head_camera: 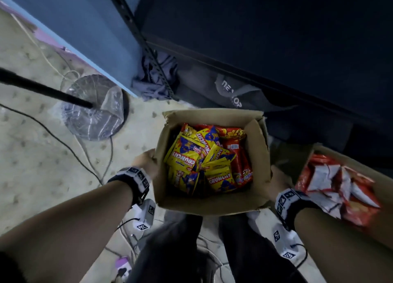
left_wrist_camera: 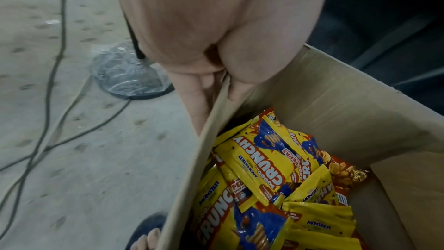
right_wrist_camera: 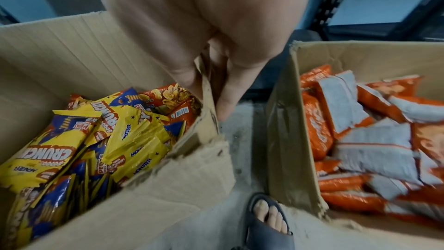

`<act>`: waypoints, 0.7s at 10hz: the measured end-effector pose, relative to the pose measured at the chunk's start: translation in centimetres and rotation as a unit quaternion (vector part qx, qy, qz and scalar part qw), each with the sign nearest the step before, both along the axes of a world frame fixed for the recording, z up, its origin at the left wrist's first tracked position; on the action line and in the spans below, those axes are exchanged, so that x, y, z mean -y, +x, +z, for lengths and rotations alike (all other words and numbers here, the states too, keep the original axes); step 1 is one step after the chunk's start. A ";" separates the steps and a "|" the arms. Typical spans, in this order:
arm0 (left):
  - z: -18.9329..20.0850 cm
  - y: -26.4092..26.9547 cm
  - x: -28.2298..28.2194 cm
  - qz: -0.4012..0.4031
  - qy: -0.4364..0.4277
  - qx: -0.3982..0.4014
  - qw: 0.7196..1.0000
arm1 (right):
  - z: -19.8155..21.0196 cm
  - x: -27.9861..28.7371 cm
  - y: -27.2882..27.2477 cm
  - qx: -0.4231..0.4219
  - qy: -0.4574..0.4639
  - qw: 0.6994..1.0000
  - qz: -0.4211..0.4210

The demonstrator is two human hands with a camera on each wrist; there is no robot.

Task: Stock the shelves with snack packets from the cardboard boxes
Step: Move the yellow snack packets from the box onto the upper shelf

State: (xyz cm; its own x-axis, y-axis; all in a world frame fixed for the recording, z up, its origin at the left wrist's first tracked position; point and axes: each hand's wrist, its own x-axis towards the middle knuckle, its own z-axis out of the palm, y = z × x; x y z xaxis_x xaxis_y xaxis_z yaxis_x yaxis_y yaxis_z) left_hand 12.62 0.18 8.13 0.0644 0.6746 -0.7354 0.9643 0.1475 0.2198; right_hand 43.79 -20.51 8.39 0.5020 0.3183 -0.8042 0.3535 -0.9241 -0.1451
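Dark shelves (head_camera: 276, 38) rise just behind the cardboard box (head_camera: 210, 204), which sits over a pale speckled floor (head_camera: 38, 155). Yellow snack packets (head_camera: 191, 161) fill the box. Left hand (head_camera: 146, 161) pinches the box's left wall, thumb inside. Right hand (head_camera: 276, 180) pinches the box's right wall the same way. Both hands are equally near, so the box probably goes up and forward to reach the shelves. A second box (right_wrist_camera: 286, 140) of orange packets (right_wrist_camera: 360, 140) sits right of it.

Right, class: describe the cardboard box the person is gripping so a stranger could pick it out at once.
Start at the dark shelving unit; two open boxes sit on the floor before it. The held box is the one between left hand and right hand. It holds yellow Crunchy packets, whereas its neighbour holds orange-and-white ones.
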 end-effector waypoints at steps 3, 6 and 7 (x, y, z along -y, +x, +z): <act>-6.5 6.4 -1.7 -0.132 -0.020 0.028 0.991 | -7.0 6.4 0.2 0.035 -0.065 0.990 -0.120; -9.7 7.8 -1.2 -0.162 0.005 0.041 0.986 | -6.9 5.8 -0.4 0.061 0.028 0.922 -0.382; -8.8 7.1 -0.9 -0.125 0.025 0.053 0.990 | -6.7 6.3 -0.1 0.113 0.034 0.950 -0.290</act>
